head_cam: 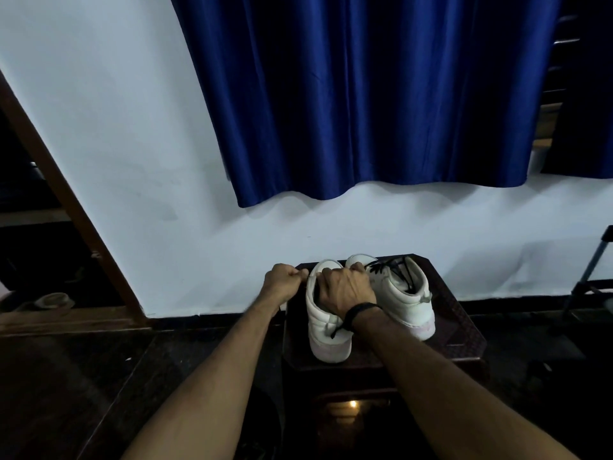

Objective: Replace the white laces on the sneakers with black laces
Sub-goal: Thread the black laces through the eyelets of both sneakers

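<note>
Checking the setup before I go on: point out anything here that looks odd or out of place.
Only the pair looks mismatched: the right sneaker already carries black laces, while the left sneaker shows none under the right hand. Both stand upright on the dark stool. Nothing looks spilled or damaged.

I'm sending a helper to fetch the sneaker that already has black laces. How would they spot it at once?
Below the blue curtain, a dark stool stands against the white wall with two white sneakers side by side. Take the right sneaker, the one no hand covers. Black laces cross its front, while both hands work on the left sneaker.
</note>
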Demonstrator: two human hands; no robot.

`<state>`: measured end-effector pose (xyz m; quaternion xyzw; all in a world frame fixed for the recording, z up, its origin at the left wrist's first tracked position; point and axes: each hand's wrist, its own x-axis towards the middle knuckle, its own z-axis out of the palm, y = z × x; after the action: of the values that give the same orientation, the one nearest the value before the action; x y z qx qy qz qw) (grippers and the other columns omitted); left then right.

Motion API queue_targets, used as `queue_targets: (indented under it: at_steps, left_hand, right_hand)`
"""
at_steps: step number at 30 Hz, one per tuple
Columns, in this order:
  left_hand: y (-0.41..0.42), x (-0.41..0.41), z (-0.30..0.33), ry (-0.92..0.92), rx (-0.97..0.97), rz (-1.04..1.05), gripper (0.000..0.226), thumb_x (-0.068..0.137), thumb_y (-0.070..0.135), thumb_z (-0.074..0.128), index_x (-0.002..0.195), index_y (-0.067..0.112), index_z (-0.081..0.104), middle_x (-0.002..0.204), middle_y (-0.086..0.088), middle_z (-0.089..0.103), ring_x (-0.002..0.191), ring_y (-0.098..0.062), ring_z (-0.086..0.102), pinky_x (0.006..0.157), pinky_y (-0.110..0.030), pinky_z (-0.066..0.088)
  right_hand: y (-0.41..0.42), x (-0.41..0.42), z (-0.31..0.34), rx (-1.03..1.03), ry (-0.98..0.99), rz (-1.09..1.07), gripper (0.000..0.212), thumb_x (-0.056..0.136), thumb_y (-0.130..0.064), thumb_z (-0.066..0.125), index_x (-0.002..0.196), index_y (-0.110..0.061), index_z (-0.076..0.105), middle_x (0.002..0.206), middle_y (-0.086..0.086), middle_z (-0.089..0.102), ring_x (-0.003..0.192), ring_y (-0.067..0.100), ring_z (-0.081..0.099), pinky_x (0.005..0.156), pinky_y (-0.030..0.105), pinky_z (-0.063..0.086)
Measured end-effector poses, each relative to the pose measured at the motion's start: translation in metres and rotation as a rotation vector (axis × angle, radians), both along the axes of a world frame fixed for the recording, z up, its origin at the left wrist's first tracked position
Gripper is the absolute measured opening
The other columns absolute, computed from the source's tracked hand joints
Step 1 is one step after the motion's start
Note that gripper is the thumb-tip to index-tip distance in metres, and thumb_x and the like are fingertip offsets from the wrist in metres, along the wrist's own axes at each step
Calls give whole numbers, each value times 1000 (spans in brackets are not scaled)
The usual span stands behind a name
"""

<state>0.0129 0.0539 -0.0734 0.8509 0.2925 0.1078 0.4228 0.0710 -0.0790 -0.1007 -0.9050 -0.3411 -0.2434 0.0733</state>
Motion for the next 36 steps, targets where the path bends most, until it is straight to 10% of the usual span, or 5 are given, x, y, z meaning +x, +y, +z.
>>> queue_targets:
  at_steps: [9,21,29,32,36]
  left_hand:
    - [23,-34,73,3,-527,27,28,98,32,56,77,15,54,58,4,42,37,-5,32,36,-16,27]
    - [-35,-48,137,-271,-943,-26,20,101,9,49,88,2,63,68,-6,65,61,-12,62,54,-22,58]
    - [-4,-57,114,-491,-903,336,7,94,-5,52,98,-2,57,66,-11,65,66,-19,61,47,-26,54]
    - [2,-60,92,-249,-296,496,26,88,9,60,112,-1,54,108,-18,62,88,-30,60,70,-34,54]
    - [-40,-56,107,-428,-109,-93,33,101,32,52,126,11,58,116,-10,62,103,-21,61,93,-33,49]
  right_hand:
    - [-1,-7,7,-11,82,3,56,87,-39,15,92,-17,66,95,8,71,86,29,66,85,38,33]
    - [-21,-58,82,742,1244,545,69,99,-61,20,90,-18,72,90,4,75,91,13,66,85,31,42]
    - [-72,-32,135,906,1333,573,31,102,-34,44,84,-12,56,50,-5,32,42,11,27,50,25,22]
    - [-88,-26,140,711,1214,510,32,102,-34,43,85,-15,61,55,-4,32,44,8,22,47,21,17]
    - [-71,-34,137,516,938,467,30,98,-35,52,76,-21,68,57,-7,49,45,1,41,50,19,35]
